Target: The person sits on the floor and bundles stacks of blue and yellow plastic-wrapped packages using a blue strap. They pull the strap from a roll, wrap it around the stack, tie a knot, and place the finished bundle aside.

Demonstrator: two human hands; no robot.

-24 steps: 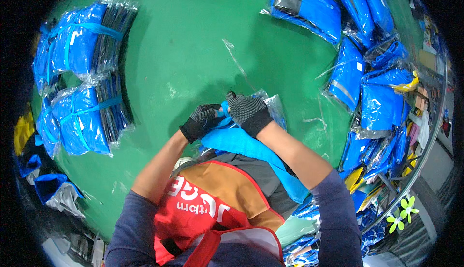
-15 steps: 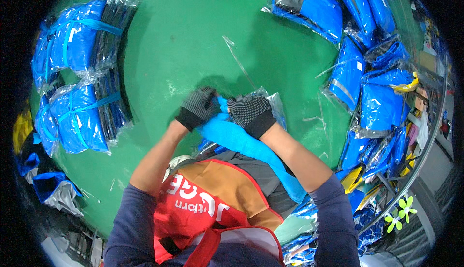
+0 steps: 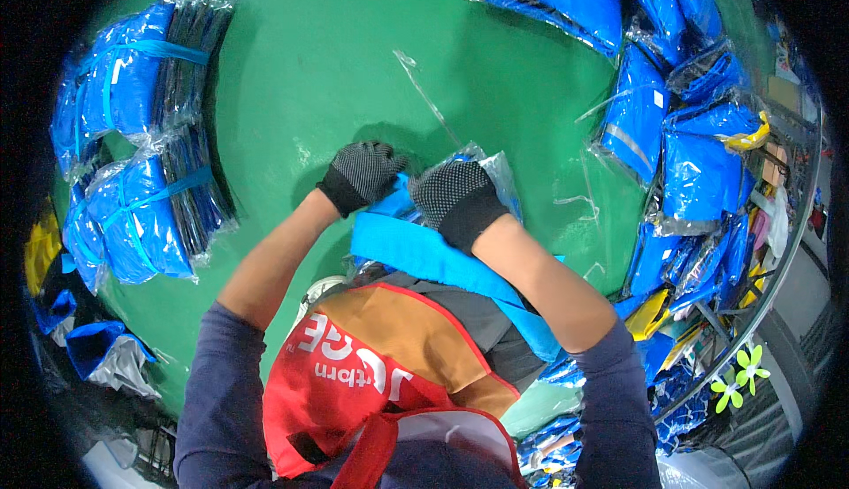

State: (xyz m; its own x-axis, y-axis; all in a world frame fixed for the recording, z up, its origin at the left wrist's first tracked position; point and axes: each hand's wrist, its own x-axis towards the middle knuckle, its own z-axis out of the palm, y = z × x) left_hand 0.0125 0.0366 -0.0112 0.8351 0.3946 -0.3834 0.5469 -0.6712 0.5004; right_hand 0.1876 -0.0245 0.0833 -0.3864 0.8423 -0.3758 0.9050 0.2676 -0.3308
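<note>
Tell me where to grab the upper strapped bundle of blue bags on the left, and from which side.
Take the upper strapped bundle by its blue strap, where the bands cross on top. Come from above, likely best: it lies flat on the green surface, and a second bundle sits tight against its lower edge.

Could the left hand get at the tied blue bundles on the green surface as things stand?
Probably, after letting go: the left hand grips the blue strap, and bare green surface lies between it and the bundles.

Glossy plastic wrap (image 3: 495,175), matt cloth strap (image 3: 442,263)
</note>
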